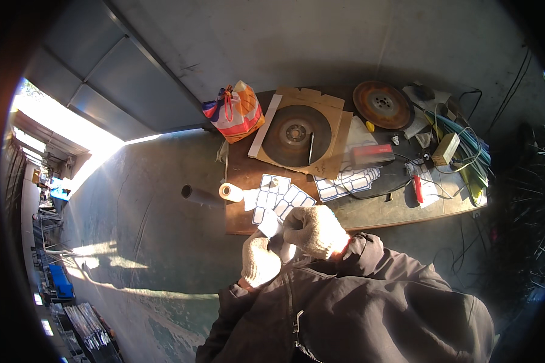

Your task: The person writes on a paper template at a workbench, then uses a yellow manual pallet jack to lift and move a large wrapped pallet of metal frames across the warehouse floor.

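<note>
Both of my hands wear off-white knitted gloves and are close together at the table's near edge. My left hand [260, 260] is closed on a small white piece of paper [270, 224] that sticks up above its fingers. Just to the right, my right hand [313, 231] is closed in a pinch; its fingertips are turned in, and what they grip is hidden. Beyond the hands lie white sheets of blue-bordered labels [274, 195], overlapping on the tabletop. At the left table edge stands a pale roll [231, 192], with a white strip beside it.
A brown table [241, 158] holds a dark disc [284, 130] on cardboard with a pen on it, a rusty disc [383, 104], a red-and-grey box [372, 155], more label sheets [348, 183], a red-handled tool [418, 189], cables [466, 145] and a colourful bag [235, 112].
</note>
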Demonstrator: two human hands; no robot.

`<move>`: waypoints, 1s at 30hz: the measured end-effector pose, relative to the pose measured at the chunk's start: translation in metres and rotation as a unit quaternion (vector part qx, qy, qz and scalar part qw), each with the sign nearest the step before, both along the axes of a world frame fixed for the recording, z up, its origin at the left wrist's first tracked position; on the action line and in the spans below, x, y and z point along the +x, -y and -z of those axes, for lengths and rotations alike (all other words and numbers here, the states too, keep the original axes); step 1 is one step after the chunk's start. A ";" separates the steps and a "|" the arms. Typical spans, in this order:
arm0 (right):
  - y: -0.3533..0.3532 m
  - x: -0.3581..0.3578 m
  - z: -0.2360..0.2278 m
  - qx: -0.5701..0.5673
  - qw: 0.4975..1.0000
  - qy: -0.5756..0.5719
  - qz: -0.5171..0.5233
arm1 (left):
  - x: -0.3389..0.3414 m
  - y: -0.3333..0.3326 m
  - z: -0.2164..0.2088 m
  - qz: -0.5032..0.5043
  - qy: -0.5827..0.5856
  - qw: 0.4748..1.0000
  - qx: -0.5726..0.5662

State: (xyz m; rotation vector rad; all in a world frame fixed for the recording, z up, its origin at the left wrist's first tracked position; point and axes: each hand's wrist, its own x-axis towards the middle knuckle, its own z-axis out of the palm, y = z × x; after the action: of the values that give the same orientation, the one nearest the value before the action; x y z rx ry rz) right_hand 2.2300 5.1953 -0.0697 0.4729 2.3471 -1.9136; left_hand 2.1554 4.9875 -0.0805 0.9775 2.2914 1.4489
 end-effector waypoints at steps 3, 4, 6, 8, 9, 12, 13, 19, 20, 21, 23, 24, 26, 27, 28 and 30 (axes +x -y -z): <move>-0.005 -0.002 0.004 -0.052 0.999 -0.002 0.011 | -0.001 0.002 0.009 -0.022 -0.006 1.000 -0.002; -0.006 -0.003 0.005 -0.053 0.999 -0.001 0.013 | -0.001 0.003 0.013 -0.031 -0.011 0.999 -0.001; -0.006 -0.004 0.008 -0.035 0.999 -0.009 0.019 | -0.003 0.005 0.019 -0.053 -0.019 0.998 -0.002; -0.004 -0.004 0.010 -0.042 0.998 -0.035 0.023 | -0.005 0.007 0.025 -0.081 0.037 0.996 -0.023; -0.002 -0.004 0.011 -0.045 0.997 -0.048 0.025 | -0.006 0.008 0.027 -0.092 0.067 0.993 -0.033; 0.002 -0.004 0.010 -0.002 0.997 -0.074 0.011 | -0.009 0.007 0.028 -0.096 0.037 0.991 -0.084; 0.002 -0.004 0.009 0.020 0.997 -0.075 0.011 | -0.010 0.007 0.027 -0.072 0.015 0.996 -0.049; 0.000 -0.007 0.003 0.076 0.996 -0.044 -0.005 | -0.012 -0.004 0.006 -0.017 0.044 0.999 0.001; -0.001 -0.008 0.003 0.057 0.998 -0.032 -0.003 | -0.012 -0.005 0.003 -0.010 0.025 1.000 0.001; -0.002 -0.009 0.003 0.037 0.999 -0.022 -0.007 | -0.013 -0.006 0.000 -0.004 0.007 1.000 0.003; -0.005 -0.010 0.005 -0.003 1.000 -0.022 0.000 | -0.014 -0.005 0.001 0.003 -0.018 1.000 -0.012; -0.006 -0.011 0.007 -0.011 1.000 -0.016 0.002 | -0.014 -0.004 0.003 -0.001 -0.023 1.000 -0.010; -0.007 -0.013 0.010 0.003 1.000 -0.028 0.009 | -0.015 0.000 0.011 -0.026 0.049 0.998 -0.011; -0.006 -0.014 0.012 0.017 0.999 -0.030 0.014 | -0.016 0.002 0.016 -0.031 0.088 0.996 0.000; -0.006 -0.014 0.014 0.008 0.999 -0.033 0.025 | -0.016 0.004 0.021 -0.051 0.072 0.995 -0.055; -0.003 -0.013 0.016 -0.004 0.998 -0.043 0.042 | -0.017 0.007 0.030 -0.083 0.053 0.984 -0.146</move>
State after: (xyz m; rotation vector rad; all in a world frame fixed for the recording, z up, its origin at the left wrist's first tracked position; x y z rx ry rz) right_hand 2.2165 5.1987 -0.0858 0.5073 2.4068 -2.0187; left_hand 2.1382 4.9807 -0.1104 0.6223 2.4624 1.1453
